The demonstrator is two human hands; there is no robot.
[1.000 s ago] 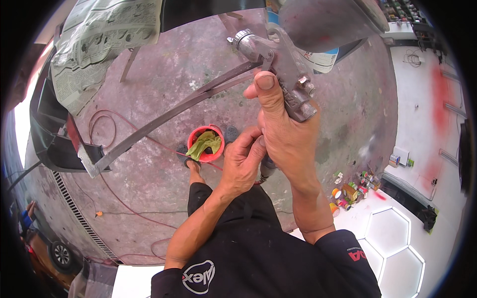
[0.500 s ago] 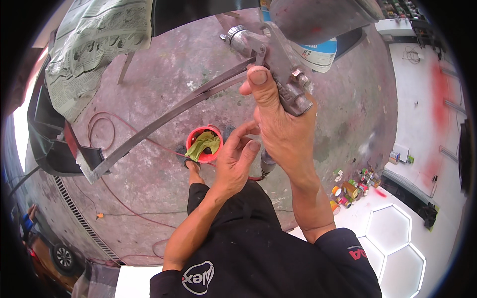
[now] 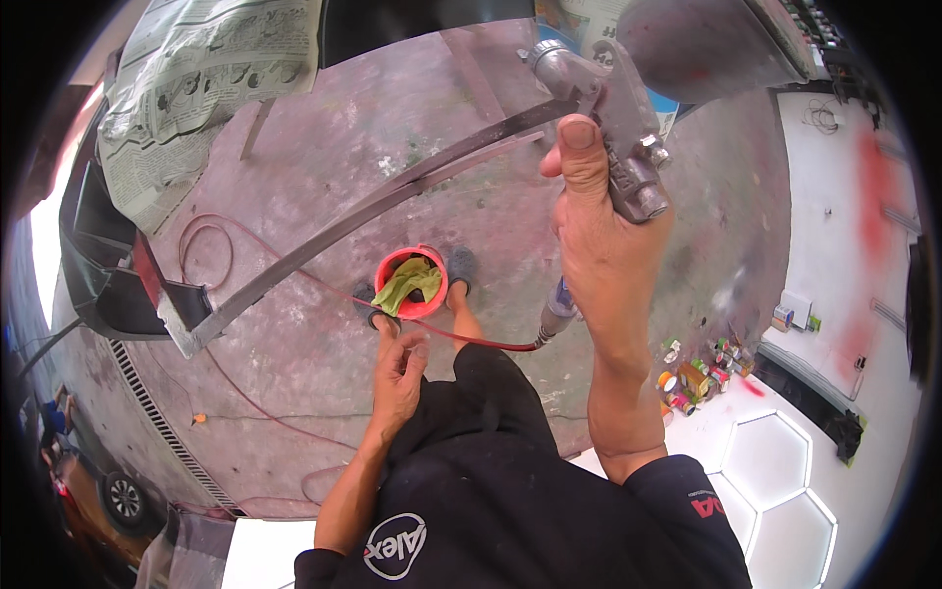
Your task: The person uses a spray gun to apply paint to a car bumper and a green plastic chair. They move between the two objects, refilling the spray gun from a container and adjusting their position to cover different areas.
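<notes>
My right hand (image 3: 613,236) is wrapped round a metal spray gun (image 3: 628,128), its thumb up along the gun's back. The round nozzle end faces up and to the left. A large grey cup (image 3: 706,49) sits at the gun's upper right. From the handle's lower end a red hose (image 3: 471,339) runs left across the floor. My left hand (image 3: 400,368) hangs low in front of my trousers, fingers loosely curled and empty. A long dark strip (image 3: 392,191) crosses from the black car-body panel (image 3: 118,304) at left to beyond the gun; the gun hides its far end.
A red bucket (image 3: 422,312) with a yellow-green cloth (image 3: 407,285) stands between my feet. Newspaper (image 3: 206,98) covers a part at upper left. Several cans (image 3: 697,378) stand at right by a white hexagon-patterned surface (image 3: 765,456). A floor drain (image 3: 177,432) and a car (image 3: 108,501) lie at lower left.
My right hand has carried the spray gun right and slightly up. My left hand has dropped down and left, away from the right hand. Both feet now show beside the bucket.
</notes>
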